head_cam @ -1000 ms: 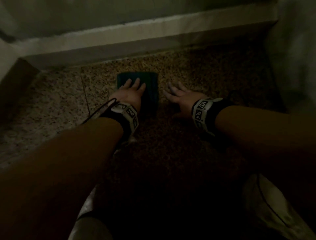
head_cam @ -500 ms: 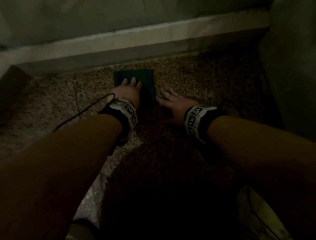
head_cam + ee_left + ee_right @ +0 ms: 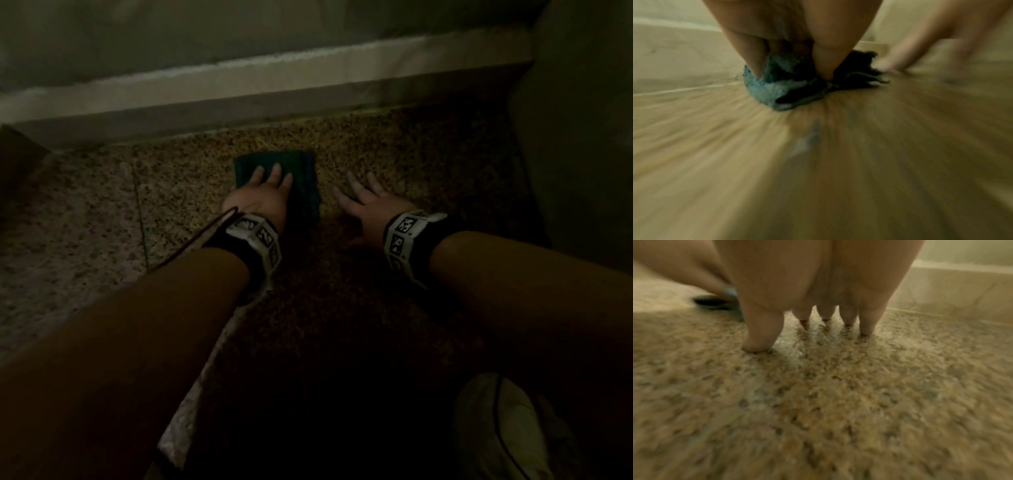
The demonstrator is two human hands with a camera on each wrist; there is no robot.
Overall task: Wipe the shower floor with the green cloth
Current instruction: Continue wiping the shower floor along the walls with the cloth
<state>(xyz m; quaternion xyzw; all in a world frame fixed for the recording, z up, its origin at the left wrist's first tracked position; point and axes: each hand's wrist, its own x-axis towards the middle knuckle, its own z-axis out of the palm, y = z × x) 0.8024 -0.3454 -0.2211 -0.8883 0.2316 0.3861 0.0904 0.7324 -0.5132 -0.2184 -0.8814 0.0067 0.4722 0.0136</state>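
The green cloth (image 3: 305, 178) lies folded on the speckled shower floor (image 3: 394, 154), close to the pale ledge. My left hand (image 3: 263, 195) presses flat on it with straight fingers, covering its left half. In the left wrist view the cloth (image 3: 766, 87) bunches under my left hand (image 3: 789, 40), and the floor is streaked with motion blur. My right hand (image 3: 366, 198) rests on the bare floor just right of the cloth, fingers spread. The right wrist view shows my right hand (image 3: 818, 288) with its fingertips (image 3: 760, 340) on the stone and the cloth (image 3: 715, 302) at far left.
A pale raised ledge (image 3: 274, 78) runs across the back, a hand's width beyond the cloth. A wall or curtain (image 3: 582, 137) closes off the right side. A light shoe (image 3: 507, 428) sits at the lower right. A dark cable (image 3: 198, 240) trails from my left wrist. A grout line (image 3: 138, 205) crosses the floor at left.
My left hand slid the cloth toward the ledge, then a little back. My right hand has stayed flat on the floor beside it.
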